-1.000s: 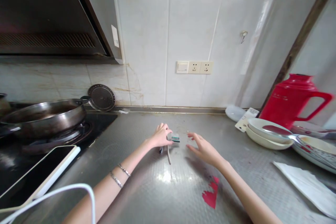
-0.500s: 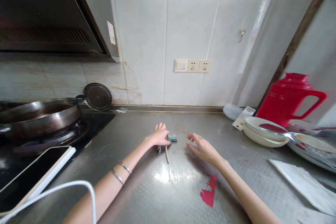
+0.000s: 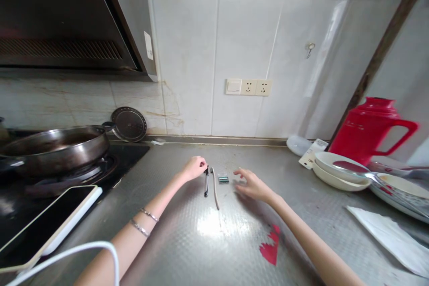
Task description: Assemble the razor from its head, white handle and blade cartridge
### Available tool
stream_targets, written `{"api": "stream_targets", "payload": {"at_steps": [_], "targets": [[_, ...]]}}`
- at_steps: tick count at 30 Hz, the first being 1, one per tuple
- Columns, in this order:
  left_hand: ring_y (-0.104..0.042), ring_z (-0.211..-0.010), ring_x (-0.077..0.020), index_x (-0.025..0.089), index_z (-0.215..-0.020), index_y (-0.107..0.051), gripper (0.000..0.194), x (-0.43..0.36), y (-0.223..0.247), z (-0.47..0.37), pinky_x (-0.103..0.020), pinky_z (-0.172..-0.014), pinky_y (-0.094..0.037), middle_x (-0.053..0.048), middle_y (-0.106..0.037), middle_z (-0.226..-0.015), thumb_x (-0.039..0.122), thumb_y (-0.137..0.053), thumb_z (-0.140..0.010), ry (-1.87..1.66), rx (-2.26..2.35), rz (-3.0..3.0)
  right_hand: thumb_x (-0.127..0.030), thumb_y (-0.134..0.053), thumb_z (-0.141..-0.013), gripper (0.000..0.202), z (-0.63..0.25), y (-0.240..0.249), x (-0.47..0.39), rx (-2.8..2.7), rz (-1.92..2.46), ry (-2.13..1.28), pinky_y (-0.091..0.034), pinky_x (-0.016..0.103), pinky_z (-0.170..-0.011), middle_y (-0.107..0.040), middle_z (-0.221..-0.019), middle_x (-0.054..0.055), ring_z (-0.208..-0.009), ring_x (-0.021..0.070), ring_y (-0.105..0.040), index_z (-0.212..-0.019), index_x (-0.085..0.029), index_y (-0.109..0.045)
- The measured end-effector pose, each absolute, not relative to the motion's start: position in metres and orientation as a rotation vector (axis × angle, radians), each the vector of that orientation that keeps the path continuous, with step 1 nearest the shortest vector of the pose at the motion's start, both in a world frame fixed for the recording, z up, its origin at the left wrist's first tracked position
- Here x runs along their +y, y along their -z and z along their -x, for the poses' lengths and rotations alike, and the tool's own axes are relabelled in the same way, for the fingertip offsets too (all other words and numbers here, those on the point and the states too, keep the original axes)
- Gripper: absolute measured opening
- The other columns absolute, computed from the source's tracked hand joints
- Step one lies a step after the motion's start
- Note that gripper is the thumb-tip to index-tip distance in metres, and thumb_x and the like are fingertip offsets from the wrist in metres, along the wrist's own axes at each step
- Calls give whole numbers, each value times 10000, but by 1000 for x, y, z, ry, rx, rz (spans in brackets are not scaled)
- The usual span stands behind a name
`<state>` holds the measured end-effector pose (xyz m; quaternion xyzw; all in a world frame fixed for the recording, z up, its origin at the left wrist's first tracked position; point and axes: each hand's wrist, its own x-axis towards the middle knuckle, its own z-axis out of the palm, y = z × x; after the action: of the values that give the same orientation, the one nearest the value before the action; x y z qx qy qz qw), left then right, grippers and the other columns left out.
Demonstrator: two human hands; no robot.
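My left hand (image 3: 195,168) is closed, its fingertips pinched at the far end of a slim black object (image 3: 206,184) with a shiny middle; its exact kind is too small to tell. Just right of that, a short pale cord (image 3: 215,191) lies lengthwise on the steel counter. Beside the cord are small green-and-dark cylinders (image 3: 223,179) that look like batteries, lying side by side. My right hand (image 3: 252,184) hovers low to the right of them, fingers apart and slightly bent, holding nothing.
On the left are a phone (image 3: 50,228) with a white cable (image 3: 90,246) and a pan (image 3: 60,149) on the stove. Stacked bowls (image 3: 338,176), a red thermos jug (image 3: 367,132) and white paper (image 3: 389,237) sit at right. A red scrap (image 3: 271,248) lies nearer me.
My left hand has shifted left and slightly back, uncovering the black object, the cord and the cylinders. My right hand stays nearly in place, and the view has shifted slightly.
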<state>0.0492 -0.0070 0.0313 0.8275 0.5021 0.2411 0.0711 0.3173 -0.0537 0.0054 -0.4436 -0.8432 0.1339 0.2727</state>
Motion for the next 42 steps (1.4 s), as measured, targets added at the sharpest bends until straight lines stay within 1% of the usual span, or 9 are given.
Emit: {"api": "stream_targets", "payload": {"at_steps": [5,19,21,23,25,27,30,34,42], "targets": [[-477,-559,-113,106,-615,-628,270,6,-26,-31,-217,-564,-319,-19,-567,-556,265,-450,-740,-772,1596,-2266,-236,-616,-647,581,-292,-6,-39,-2374,1159,-369,-299,388,-972,-528,-1191,111,-1132,248,-430,-1203,-154,-472],[-464,-535,-108,112,-576,-617,272,26,-9,-15,-208,-513,-270,1,-521,-504,255,-430,-714,-750,1701,-2232,-262,-648,-630,551,-285,-2,-24,-2310,1128,-394,-365,349,-872,-580,-1064,91,-1022,226,-484,-1153,-160,-512],[-481,-556,-110,114,-591,-622,272,28,-8,-12,-206,-527,-284,-6,-545,-530,252,-426,-721,-733,1745,-2231,-320,-629,-663,454,-288,-4,-23,-2272,1136,-355,-387,314,-810,-600,-1011,86,-953,207,-519,-1082,-165,-549],[-498,-574,-114,113,-609,-628,277,29,-5,-8,-207,-540,-296,-20,-575,-565,253,-422,-731,-707,1808,-2221,-381,-531,-752,274,-294,-6,-20,-2187,1283,-267,-388,254,-663,-628,-834,60,-768,168,-550,-907,-166,-598],[-512,-582,-120,114,-621,-631,284,29,-2,-6,-212,-547,-303,-35,-601,-594,258,-417,-741,-669,1881,-2209,-401,-409,-826,321,-305,-7,-17,-2102,1514,-150,-318,224,-530,-600,-642,33,-589,133,-510,-701,-170,-594],[-529,-592,-131,122,-625,-632,290,27,1,-5,-221,-554,-311,-49,-621,-618,264,-411,-750,-621,1946,-2205,-405,-358,-847,413,-318,-7,-13,-2063,1709,-38,-250,227,-479,-576,-560,33,-522,120,-479,-579,-171,-567],[-570,-663,-163,145,-642,-638,298,19,3,-8,-239,-587,-333,-72,-656,-696,290,-409,-768,-543,2017,-2227,-392,-355,-845,426,-337,-2,-10,-2086,1861,81,-223,229,-473,-611,-591,55,-545,125,-515,-563,-173,-586],[-600,-782,-206,180,-698,-652,308,7,0,-14,-273,-664,-367,-94,-676,-797,333,-403,-795,-447,2053,-2280,-341,-348,-842,394,-351,8,-10,-2106,2004,170,-262,223,-499,-666,-711,86,-643,160,-585,-634,-184,-643],[-614,-832,-224,196,-756,-656,313,-2,-7,-18,-289,-684,-380,-100,-680,-844,314,-373,-817,-360,2088,-2319,-346,-356,-847,403,-351,12,-11,-2122,2023,140,-319,239,-545,-682,-750,110,-722,198,-620,-660,-184,-673]]}}
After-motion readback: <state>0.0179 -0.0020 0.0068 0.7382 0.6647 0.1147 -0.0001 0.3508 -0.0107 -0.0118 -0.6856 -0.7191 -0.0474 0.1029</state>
